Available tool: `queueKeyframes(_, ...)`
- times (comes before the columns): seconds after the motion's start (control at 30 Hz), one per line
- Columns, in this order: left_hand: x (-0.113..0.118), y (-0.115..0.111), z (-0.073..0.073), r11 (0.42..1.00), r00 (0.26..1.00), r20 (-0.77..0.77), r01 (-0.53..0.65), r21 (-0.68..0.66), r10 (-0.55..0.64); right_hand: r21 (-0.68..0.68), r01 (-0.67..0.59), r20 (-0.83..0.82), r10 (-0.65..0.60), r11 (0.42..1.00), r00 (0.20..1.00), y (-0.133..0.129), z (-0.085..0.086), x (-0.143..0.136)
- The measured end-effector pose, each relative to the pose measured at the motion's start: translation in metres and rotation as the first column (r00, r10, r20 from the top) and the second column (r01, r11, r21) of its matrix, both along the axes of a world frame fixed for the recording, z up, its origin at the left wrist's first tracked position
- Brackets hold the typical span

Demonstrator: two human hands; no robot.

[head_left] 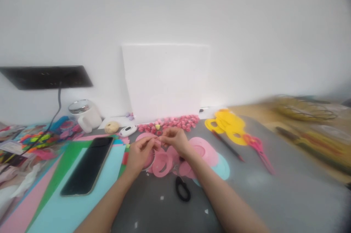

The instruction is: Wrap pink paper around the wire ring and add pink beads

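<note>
My left hand (pixel 140 153) and my right hand (pixel 175 140) meet above the middle of the grey table (pixel 153 211). Between their fingertips is a small pink paper piece (pixel 157 143), pinched from both sides. Below the hands lie pink paper rings (pixel 162 163) and pink paper discs (pixel 201 150), with light blue paper (pixel 221 169) under their right edge. Black-handled scissors (pixel 182 189) rest just in front, their blades mostly hidden. Behind the hands, many small pink rolled pieces (pixel 181 122) lie along a white board (pixel 167 79).
At left, a phone (pixel 87 165) lies on coloured sheets (pixel 109 181), with a white mug (pixel 86 116) behind. At right are yellow paper cutouts (pixel 229 125), a pencil (pixel 227 146) and pink scissors (pixel 259 149). A cable (pixel 59 97) hangs at left.
</note>
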State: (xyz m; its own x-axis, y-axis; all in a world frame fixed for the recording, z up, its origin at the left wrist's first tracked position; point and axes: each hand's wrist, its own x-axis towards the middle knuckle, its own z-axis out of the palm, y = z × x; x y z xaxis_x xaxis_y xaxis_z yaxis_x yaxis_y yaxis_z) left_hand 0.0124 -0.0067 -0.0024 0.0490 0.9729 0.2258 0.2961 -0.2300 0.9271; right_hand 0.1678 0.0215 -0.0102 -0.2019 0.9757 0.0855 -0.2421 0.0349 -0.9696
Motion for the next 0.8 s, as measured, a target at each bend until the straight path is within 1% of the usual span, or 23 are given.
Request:
queueKeyframes(0.03, -0.002, 0.002, 0.001, 0.996, 0.993, -0.090, -0.064, 0.061, 0.070, 0.008, -0.002, 0.005, 0.002, 1.000, 1.000, 0.000, 0.000, 0.000)
queueKeyframes(0.07, -0.006, 0.004, 0.002, 0.982, 0.970, -0.187, -0.132, 0.133, 0.156, 0.015, -0.004, 0.011, 0.004, 1.000, 1.000, 0.000, 0.000, 0.000)
queueKeyframes(0.1, -0.011, 0.006, 0.005, 0.966, 0.931, -0.281, -0.185, 0.180, 0.231, 0.023, -0.007, 0.021, 0.007, 1.000, 1.000, 0.000, 0.000, 0.000)
queueKeyframes(0.13, -0.018, 0.008, 0.008, 0.959, 0.879, -0.397, -0.197, 0.205, 0.265, 0.030, -0.012, 0.033, 0.011, 0.999, 0.999, 0.001, 0.000, 0.000)
queueKeyframes(0.17, -0.028, 0.011, 0.012, 0.956, 0.790, -0.541, -0.199, 0.217, 0.288, 0.035, -0.020, 0.045, 0.018, 0.999, 0.999, 0.001, 0.000, 0.000)
queueKeyframes(0.2, -0.039, 0.012, 0.015, 0.948, 0.656, -0.685, -0.234, 0.215, 0.317, 0.039, -0.023, 0.056, 0.021, 0.999, 0.998, 0.001, -0.001, 0.001)
queueKeyframes(0.23, -0.051, 0.014, 0.019, 0.938, 0.512, -0.796, -0.288, 0.194, 0.323, 0.041, -0.024, 0.064, 0.021, 0.999, 0.998, 0.001, 0.000, 0.001)
queueKeyframes(0.27, -0.063, 0.014, 0.022, 0.927, 0.408, -0.867, -0.346, 0.141, 0.284, 0.042, -0.023, 0.071, 0.020, 0.999, 0.997, 0.001, 0.000, 0.001)
queueKeyframes(0.3, -0.075, 0.015, 0.023, 0.914, 0.351, -0.908, -0.399, 0.076, 0.229, 0.041, -0.018, 0.075, 0.015, 0.999, 0.997, 0.001, 0.000, 0.001)
queueKeyframes(0.33, -0.086, 0.015, 0.024, 0.889, 0.320, -0.930, -0.457, 0.016, 0.181, 0.039, -0.012, 0.077, 0.009, 0.999, 0.997, 0.001, 0.000, 0.001)
queueKeyframes(0.37, -0.096, 0.014, 0.023, 0.858, 0.320, -0.936, -0.512, -0.039, 0.148, 0.035, -0.008, 0.078, 0.005, 0.999, 0.997, 0.001, 0.001, 0.002)
queueKeyframes(0.4, -0.105, 0.014, 0.022, 0.845, 0.341, -0.931, -0.530, -0.079, 0.127, 0.031, -0.004, 0.079, 0.001, 1.000, 0.997, 0.001, 0.001, 0.002)
queueKeyframes(0.47, -0.114, 0.013, 0.019, 0.855, 0.394, -0.914, -0.504, -0.125, 0.098, 0.019, 0.004, 0.086, -0.005, 1.000, 0.996, 0.001, 0.001, 0.002)
queueKeyframes(0.5, -0.116, 0.012, 0.018, 0.856, 0.390, -0.914, -0.504, -0.113, 0.109, 0.015, 0.010, 0.088, -0.011, 1.000, 0.996, 0.001, 0.002, 0.002)
queueKeyframes(0.67, -0.111, 0.007, 0.016, 0.842, 0.344, -0.929, -0.534, -0.076, 0.134, -0.020, 0.037, 0.058, -0.035, 0.999, 0.998, 0.002, 0.002, 0.003)
queueKeyframes(0.8, -0.110, 0.009, 0.017, 0.851, 0.384, -0.914, -0.516, -0.097, 0.129, -0.041, 0.026, 0.023, -0.025, 0.999, 0.999, 0.003, 0.001, 0.003)
